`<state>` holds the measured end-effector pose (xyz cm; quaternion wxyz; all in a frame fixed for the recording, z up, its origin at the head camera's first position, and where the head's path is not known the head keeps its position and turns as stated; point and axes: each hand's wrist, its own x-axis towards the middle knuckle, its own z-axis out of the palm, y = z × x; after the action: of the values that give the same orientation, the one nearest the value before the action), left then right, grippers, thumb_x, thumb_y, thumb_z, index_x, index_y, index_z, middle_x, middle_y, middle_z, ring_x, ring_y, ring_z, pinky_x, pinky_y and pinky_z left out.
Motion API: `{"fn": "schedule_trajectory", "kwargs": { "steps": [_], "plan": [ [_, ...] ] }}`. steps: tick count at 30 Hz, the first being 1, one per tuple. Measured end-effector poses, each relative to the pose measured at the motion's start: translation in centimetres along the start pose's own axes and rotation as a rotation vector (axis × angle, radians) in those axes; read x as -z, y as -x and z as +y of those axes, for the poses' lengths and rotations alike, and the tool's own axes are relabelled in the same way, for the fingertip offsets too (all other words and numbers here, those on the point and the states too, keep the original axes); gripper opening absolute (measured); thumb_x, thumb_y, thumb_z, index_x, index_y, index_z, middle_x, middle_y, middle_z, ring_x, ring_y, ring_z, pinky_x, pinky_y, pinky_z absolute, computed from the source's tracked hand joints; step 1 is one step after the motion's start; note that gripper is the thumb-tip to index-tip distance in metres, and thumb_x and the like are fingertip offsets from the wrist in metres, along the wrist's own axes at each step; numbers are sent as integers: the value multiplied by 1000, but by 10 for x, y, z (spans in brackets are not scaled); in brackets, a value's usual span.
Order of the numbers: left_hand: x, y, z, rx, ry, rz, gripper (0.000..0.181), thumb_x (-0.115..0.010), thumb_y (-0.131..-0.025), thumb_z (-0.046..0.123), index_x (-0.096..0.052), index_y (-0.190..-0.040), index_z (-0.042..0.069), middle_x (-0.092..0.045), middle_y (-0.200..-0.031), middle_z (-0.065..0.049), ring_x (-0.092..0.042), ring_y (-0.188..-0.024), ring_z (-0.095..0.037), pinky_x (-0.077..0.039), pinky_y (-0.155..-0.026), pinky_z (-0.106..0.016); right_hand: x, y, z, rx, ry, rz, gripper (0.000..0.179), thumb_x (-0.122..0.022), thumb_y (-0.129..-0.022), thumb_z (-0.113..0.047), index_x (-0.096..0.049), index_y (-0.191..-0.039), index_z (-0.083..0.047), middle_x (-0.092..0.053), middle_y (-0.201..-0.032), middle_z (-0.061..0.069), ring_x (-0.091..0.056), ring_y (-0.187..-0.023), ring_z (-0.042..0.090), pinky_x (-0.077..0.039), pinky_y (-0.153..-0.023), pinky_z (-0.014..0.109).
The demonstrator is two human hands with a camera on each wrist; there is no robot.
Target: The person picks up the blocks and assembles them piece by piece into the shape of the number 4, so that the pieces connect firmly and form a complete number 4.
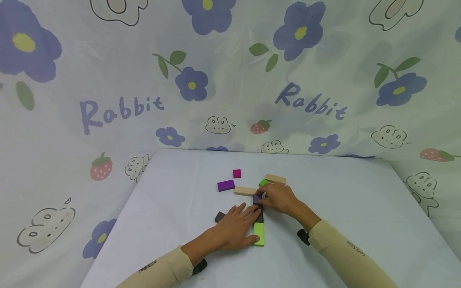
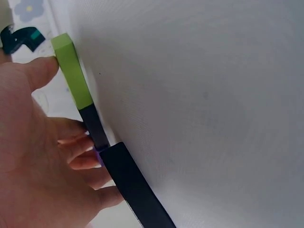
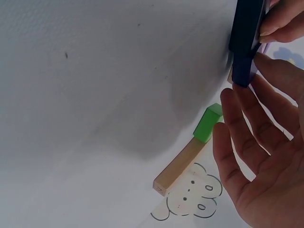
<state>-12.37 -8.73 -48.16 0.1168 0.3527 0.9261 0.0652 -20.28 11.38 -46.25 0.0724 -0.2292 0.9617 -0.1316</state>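
Observation:
A light green block [image 1: 259, 234], a black block [image 1: 260, 216] and a dark purple block [image 1: 257, 199] lie end to end in a line on the white table. My right hand [image 1: 279, 198] pinches the dark purple block at the far end between thumb and fingers. Spread along the line's left side, my left hand [image 1: 234, 229] has its thumb touching the light green block [image 2: 71, 71] and its fingertips at the black block [image 2: 94, 124]. Near its index side, a loose black block [image 1: 219, 217] is partly hidden behind the fingers.
Beyond the hands lie a magenta cube [image 1: 237, 173], a purple block [image 1: 225, 185] and a wooden block [image 1: 245, 191]. Another wooden block [image 3: 178, 166] touches a green block [image 3: 207, 124] beside my right hand. A patterned cloth [image 1: 230, 80] hangs behind the table.

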Motion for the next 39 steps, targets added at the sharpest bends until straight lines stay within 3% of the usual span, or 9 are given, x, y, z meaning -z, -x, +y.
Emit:
{"fn": "schedule_trajectory", "kwargs": {
  "steps": [39],
  "plan": [
    [2, 1, 1, 1, -37, 8, 77, -43, -101, 63, -29, -161, 16, -26, -165, -1, -26, -150, -34, -28, -118, -53, 0, 0, 2, -1, -58, -57, 31, -78, -91, -28, -74, -120, -19, -73, -108, -5, -67, -94, 15, -55, -80, 47]
  ]
}}
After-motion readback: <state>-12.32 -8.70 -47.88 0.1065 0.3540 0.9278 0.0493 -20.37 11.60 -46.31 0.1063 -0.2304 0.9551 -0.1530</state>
